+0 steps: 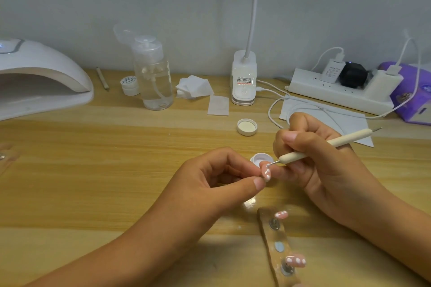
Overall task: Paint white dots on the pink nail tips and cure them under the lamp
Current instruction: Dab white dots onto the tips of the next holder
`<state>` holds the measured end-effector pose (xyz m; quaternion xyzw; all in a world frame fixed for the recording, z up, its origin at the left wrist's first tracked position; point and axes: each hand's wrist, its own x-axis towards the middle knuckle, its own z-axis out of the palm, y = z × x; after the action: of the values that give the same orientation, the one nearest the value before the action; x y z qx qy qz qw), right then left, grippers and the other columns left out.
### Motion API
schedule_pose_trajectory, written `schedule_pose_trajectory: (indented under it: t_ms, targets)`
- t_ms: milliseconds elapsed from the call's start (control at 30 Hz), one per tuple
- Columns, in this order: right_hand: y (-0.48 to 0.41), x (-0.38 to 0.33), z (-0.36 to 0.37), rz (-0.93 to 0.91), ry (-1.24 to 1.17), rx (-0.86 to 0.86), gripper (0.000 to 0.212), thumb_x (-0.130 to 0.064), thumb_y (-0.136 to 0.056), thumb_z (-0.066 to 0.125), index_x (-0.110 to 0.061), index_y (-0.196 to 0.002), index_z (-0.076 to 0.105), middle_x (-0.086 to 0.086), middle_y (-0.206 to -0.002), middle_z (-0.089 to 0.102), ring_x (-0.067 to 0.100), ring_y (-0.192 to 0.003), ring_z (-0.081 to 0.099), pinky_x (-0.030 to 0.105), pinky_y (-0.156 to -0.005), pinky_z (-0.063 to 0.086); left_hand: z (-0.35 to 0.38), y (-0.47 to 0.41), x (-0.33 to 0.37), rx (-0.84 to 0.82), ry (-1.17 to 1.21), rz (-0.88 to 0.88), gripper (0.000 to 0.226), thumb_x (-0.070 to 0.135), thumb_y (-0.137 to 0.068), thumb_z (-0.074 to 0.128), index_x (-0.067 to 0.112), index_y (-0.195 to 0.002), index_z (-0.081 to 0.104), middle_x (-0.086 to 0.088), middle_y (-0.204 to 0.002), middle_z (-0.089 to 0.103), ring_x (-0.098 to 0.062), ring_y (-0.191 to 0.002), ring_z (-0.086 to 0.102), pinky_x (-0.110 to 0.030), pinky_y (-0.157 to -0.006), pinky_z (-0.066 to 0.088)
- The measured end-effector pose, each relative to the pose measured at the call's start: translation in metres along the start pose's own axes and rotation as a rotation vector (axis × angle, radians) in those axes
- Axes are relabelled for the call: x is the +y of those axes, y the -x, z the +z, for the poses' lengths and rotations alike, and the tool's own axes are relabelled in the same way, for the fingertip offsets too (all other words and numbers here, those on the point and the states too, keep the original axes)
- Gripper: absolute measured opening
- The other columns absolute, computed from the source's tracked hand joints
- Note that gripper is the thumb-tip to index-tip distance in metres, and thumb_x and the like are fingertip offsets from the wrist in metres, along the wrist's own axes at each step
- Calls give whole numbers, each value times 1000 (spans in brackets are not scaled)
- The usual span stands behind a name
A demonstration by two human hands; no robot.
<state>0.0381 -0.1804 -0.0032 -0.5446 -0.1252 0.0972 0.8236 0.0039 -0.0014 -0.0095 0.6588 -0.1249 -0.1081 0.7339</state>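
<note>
Across the far left of the wooden desk (116, 147) sits the white curing lamp (35, 72), its mouth facing right, well apart from the work. Near the middle, the left hand (210, 184) pinches a nail tip between thumb and fingertips, while the right hand (326, 170) grips a dotting tool like a pen. A pump bottle (155, 81), partly filled with clear liquid, stands far behind. A holder strip (275, 247) at the near edge carries two dotted tips (296, 261). Just beyond the fingers is an open pot (261, 159) showing white inside; its lid (247, 126) lies farther off, hollow side up. The dotting tool (326, 144) slants in from the right, its metal point touching the far end of the pink nail tip (266, 173), whose long axis runs near to far. I judge the left hand, nearer the lamp, would carry it there.
</note>
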Motion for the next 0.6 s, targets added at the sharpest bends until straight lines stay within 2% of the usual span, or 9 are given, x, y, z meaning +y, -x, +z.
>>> schedule_pose_trajectory:
  t_ms: [167, 300, 367, 467, 533, 600]
  targets:
    - [0, 1, -1, 2, 12, 5, 23, -17, -80, 62, -18, -59, 52, 0, -54, 48, 6, -50, 52, 24, -51, 55, -1, 1, -4, 7, -50, 11, 8, 21, -69, 74, 28, -73, 74, 11, -72, 69, 0, -68, 59, -11, -64, 46]
    - [-2, 0, -1, -14, 12, -1, 25, -28, -77, 65, -17, -61, 50, 1, -53, 42, 7, -49, 44, 26, -58, 56, 1, 2, -4, -12, -54, 47, 14, 20, -69, 77, 29, -79, 72, 8, -80, 72, -1, -74, 62, -11, -64, 47]
    - [-3, -1, -3, -23, 4, 23, 26, -29, -79, 63, -18, -61, 49, -1, -54, 40, 6, -50, 42, 26, -62, 56, 0, 3, -5, -2, -19, 44, 19, 26, -65, 81, 30, -81, 71, 4, -82, 73, -5, -77, 65, -15, -65, 50]
    - [-4, -2, -6, -24, -6, 65, 29, -31, -84, 60, -20, -59, 50, -4, -53, 40, 5, -50, 43, 24, -63, 55, -3, 6, -5, -6, -22, 66, 15, 35, -64, 75, 30, -77, 70, 4, -84, 73, -8, -81, 66, -16, -71, 51]
    - [-5, -3, -8, -17, -13, 90, 30, -32, -86, 60, -21, -60, 51, -5, -53, 40, 4, -51, 44, 23, -64, 55, -4, 8, -3, 1, -60, 90, 14, 37, -64, 75, 30, -75, 70, 2, -79, 67, -7, -76, 59, -13, -66, 46]
    - [-7, -4, -10, -6, -27, 114, 29, -32, -87, 58, -20, -62, 52, -5, -53, 40, 5, -53, 44, 22, -64, 54, -4, 12, 0, -7, -126, 114, 13, 39, -65, 75, 30, -73, 70, -13, -71, 48, -17, -66, 45, -19, -60, 37]
